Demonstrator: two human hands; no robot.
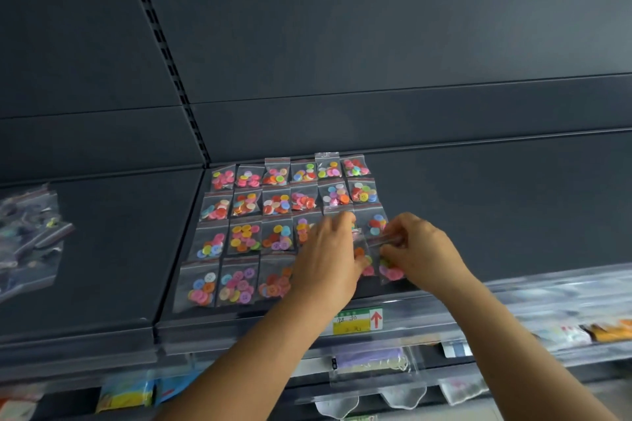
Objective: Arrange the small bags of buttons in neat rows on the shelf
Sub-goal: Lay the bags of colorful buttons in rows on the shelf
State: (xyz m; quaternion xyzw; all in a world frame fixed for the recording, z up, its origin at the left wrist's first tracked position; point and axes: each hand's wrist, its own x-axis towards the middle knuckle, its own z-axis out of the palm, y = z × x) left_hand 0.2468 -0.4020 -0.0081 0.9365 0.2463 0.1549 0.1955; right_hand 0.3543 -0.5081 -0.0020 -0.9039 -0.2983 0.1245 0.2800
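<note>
Roughly twenty-four button bags point(245, 236) are counted in four rows; two hands point(328, 260), one price label point(357, 321), one side heap of bags point(27, 232).

A price label point(357, 321), green and yellow with a red arrow, sits on the clear strip just below the hands. Under it a packet of pale purple material point(371, 359) hangs in clear wrap, with white lacy pieces point(402, 398) lower still. Far to the left of the hands lies a blurred heap of clear packets point(29, 232). A slotted upright point(164, 55) runs up the dark back panel point(376, 27) above. Orange and white packets point(581, 333) lie to the lower right.
</note>
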